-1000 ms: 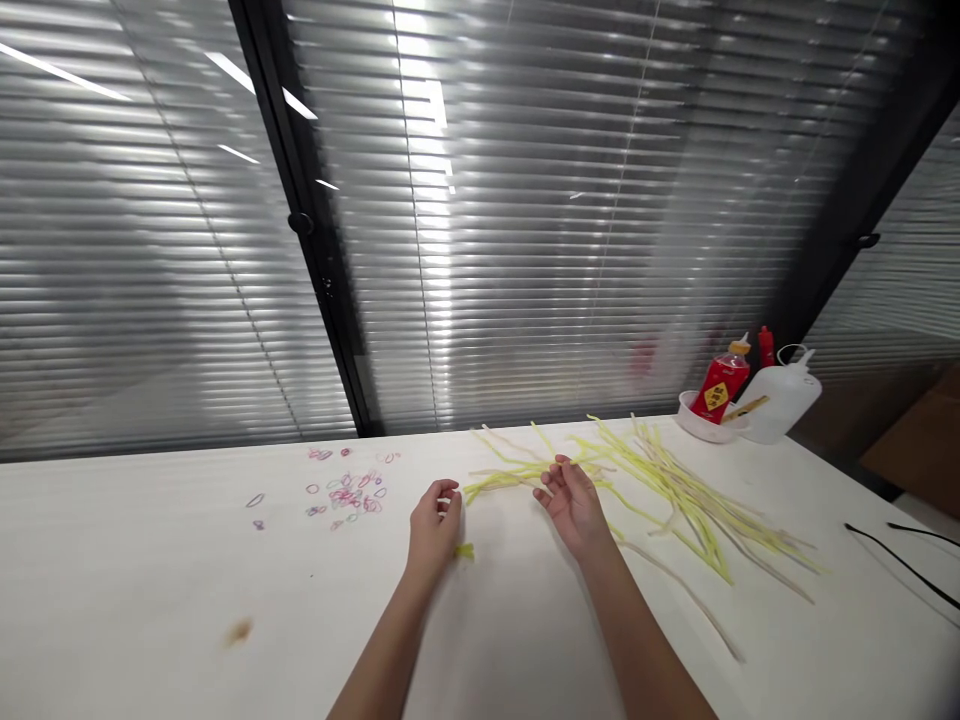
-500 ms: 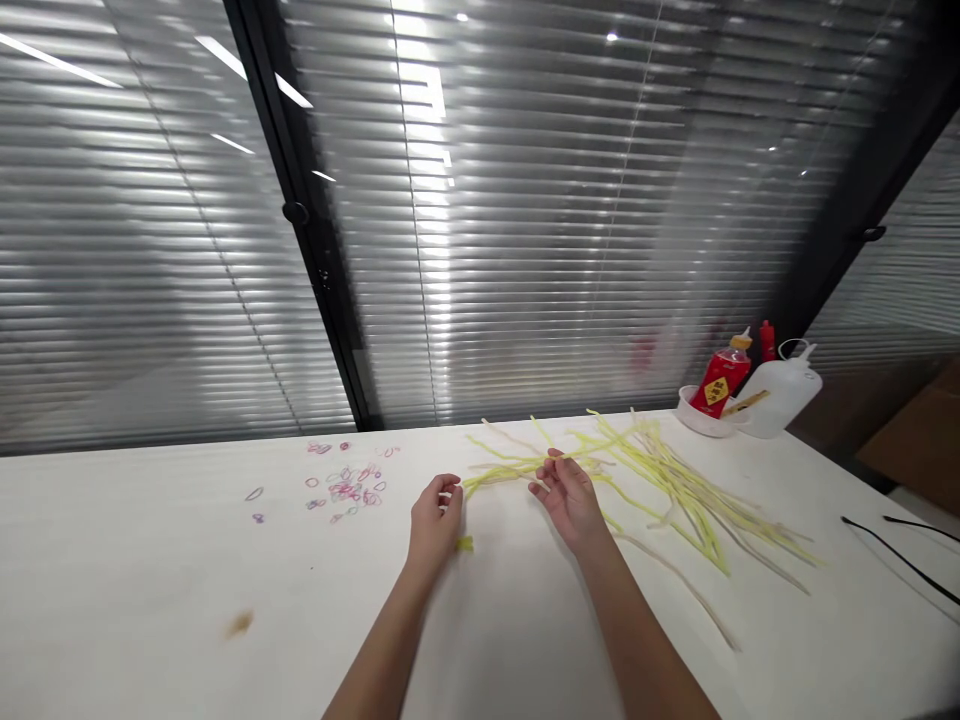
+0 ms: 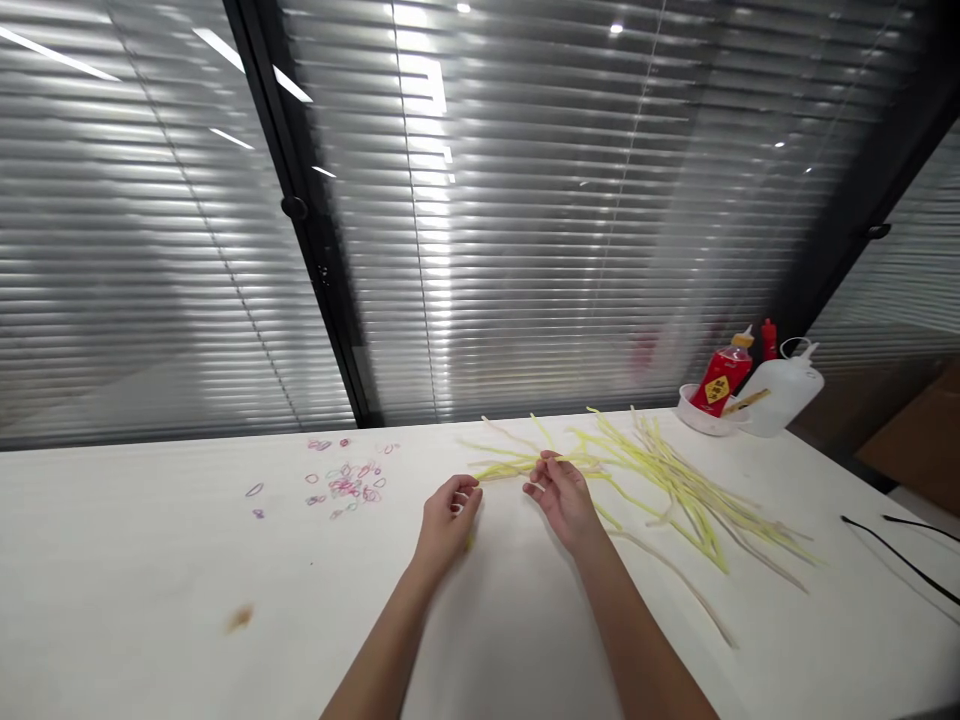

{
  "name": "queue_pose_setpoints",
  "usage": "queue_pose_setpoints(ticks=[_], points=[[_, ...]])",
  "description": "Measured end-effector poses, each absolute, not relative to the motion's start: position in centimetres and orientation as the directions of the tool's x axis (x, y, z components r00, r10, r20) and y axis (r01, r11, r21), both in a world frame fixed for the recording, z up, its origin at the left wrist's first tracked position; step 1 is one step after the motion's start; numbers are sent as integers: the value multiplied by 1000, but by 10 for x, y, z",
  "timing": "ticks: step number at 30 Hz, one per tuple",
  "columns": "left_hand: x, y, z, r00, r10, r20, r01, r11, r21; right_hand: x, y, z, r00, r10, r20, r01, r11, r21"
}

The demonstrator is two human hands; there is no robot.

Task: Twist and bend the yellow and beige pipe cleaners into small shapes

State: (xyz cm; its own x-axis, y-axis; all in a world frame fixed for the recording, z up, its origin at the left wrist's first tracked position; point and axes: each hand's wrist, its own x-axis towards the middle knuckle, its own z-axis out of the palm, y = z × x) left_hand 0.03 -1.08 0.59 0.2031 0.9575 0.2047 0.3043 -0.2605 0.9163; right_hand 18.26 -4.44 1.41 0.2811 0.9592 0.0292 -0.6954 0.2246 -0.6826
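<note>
My left hand (image 3: 444, 527) pinches the left ends of some thin yellow pipe cleaners (image 3: 501, 470) between thumb and fingers. My right hand (image 3: 564, 500) is closed with its fingertips on a yellow pipe cleaner (image 3: 559, 459) a short way to the right. Several yellow and pale beige strands fan out behind and beyond both hands. A small yellow-green piece (image 3: 470, 541) shows by my left wrist, mostly covered by it. To the right lies a larger loose pile of yellow and beige pipe cleaners (image 3: 694, 485). One beige strand (image 3: 686, 580) lies apart, nearer my right forearm.
Small coloured rubber bands (image 3: 349, 487) are scattered on the white table (image 3: 135, 560) at left. At the back right, a red bottle (image 3: 724, 378) stands in a shallow bowl (image 3: 701, 418) beside a white squeeze bottle (image 3: 787, 392). Black glasses temples (image 3: 900, 555) lie at the right edge.
My left hand has moved slightly right and up along the strands, now covering more of the yellow-green piece. My right hand has shifted a little left, its fingers still closed.
</note>
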Motion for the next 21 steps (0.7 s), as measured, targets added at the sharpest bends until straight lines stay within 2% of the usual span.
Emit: queue_pose_setpoints(ticks=[4,10,17,21], points=[[4,-15,6,293,931,218,284,-303,910,180,-43,12,291,956,42,-641,228,-733],[6,-18,12,292,932,213,296,-300,907,175,-44,9,211,973,95,-518,194,-833],[8,-22,14,342,921,188,298,-296,908,168,-42,6,191,981,17,-604,131,-786],[8,-19,7,335,919,205,290,-308,906,165,-41,4,200,980,-9,-600,115,-792]])
